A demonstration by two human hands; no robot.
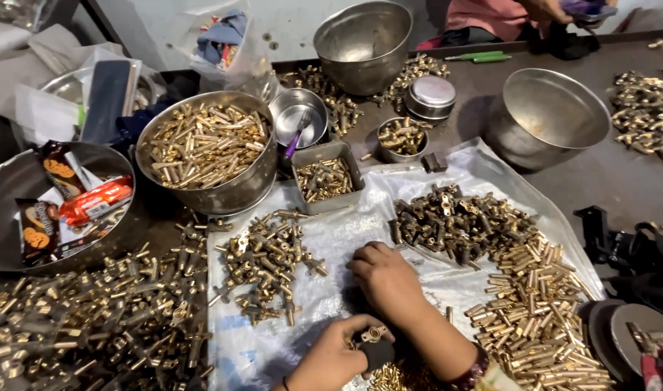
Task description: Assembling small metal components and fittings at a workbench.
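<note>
My left hand (pixel 331 358) is at the bottom centre, gripping a small brass fitting (pixel 373 334) that sits on a black holder (pixel 378 355). Just above it, my right hand (pixel 386 279) rests knuckles-up on the white plastic sheet (pixel 346 232), fingers curled under so what they touch is hidden. It lies between a heap of assembled brass fittings (pixel 266 257) on its left and a heap of darker fittings (pixel 454 224) on its right. A long pile of short brass tubes (pixel 541 311) runs down the right side of the sheet.
Behind the sheet stand a steel bowl of brass tubes (pixel 205 145), a small rectangular tray (pixel 324 179) of parts and two empty steel bowls (pixel 545 116) (pixel 364 43). A big brass heap (pixel 93 318) fills the left. Another person (pixel 505 14) sits at the far side.
</note>
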